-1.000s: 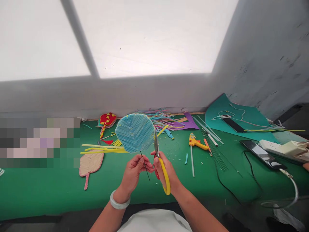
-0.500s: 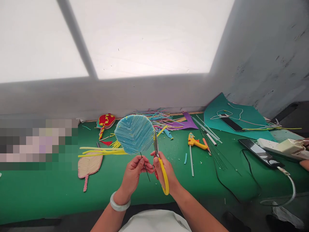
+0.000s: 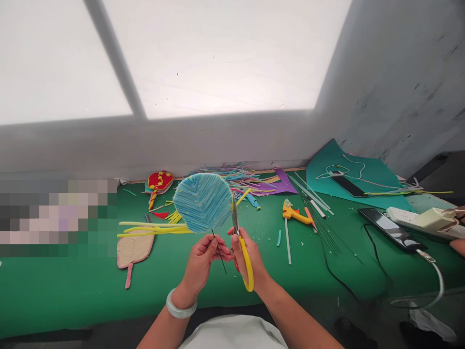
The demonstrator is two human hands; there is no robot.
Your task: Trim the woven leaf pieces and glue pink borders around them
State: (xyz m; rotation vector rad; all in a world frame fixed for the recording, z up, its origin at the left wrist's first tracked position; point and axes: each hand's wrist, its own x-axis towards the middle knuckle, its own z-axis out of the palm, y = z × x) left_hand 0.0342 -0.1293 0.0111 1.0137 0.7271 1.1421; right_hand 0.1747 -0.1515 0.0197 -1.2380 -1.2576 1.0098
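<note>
Head view: left hand (image 3: 198, 259) and right hand (image 3: 252, 254) above a green table (image 3: 72, 291). The left fingers pinch a dark stem (image 3: 223, 264), its free end slanting down past the fingertips; the blue panel (image 3: 202, 201), rounded and ribbed like a leaf, stands just above them at the stem's upper end. The right fingers close around the yellow-handled scissors (image 3: 248, 264), whose blades point up along the panel's right edge; whether they touch it cannot be told. Left of the left fingers, yellow strips (image 3: 152, 230) run out from behind the panel, near a beige fan (image 3: 134, 248). Beyond both sets of fingers lies a heap of coloured strips (image 3: 247, 177); right of the right fingers lies a yellow glue gun (image 3: 296, 214), with a black phone (image 3: 390, 230) farther off
</note>
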